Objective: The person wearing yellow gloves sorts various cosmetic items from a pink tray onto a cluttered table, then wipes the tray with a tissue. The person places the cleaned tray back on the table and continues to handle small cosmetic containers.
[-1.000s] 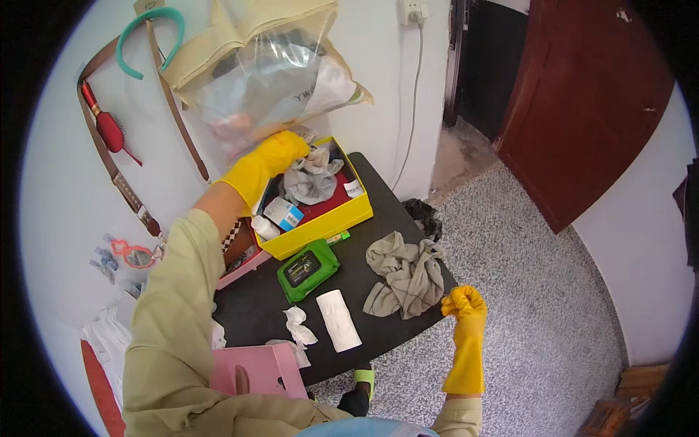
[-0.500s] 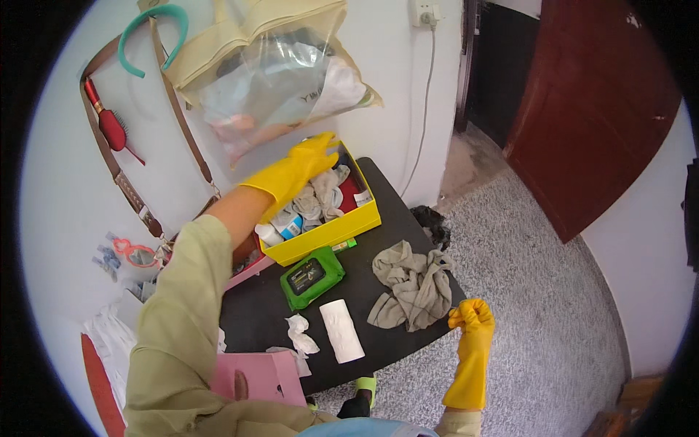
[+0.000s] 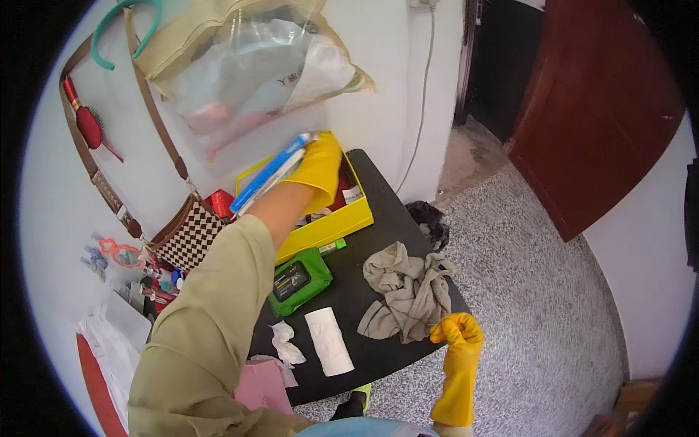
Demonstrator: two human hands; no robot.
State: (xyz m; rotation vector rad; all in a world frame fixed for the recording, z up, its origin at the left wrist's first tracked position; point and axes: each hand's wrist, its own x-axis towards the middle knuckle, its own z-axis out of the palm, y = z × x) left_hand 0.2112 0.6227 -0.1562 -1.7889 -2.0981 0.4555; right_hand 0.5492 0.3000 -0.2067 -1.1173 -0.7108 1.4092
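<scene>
Blue-and-white packet [image 3: 269,173] is now rising over the left side of the yellow box [image 3: 328,231], becoming the item being handled.
Left hand [image 3: 320,171] is apparently grasping its far end, where nothing was projecting earlier; right hand [image 3: 459,331] is clenching near the gray cloth [image 3: 408,291], any contents being indeterminable.

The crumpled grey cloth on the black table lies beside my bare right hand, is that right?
Not quite: the head view shows a yellow rubber glove on your right hand. The crumpled grey cloth on the black table does lie beside it.
</scene>
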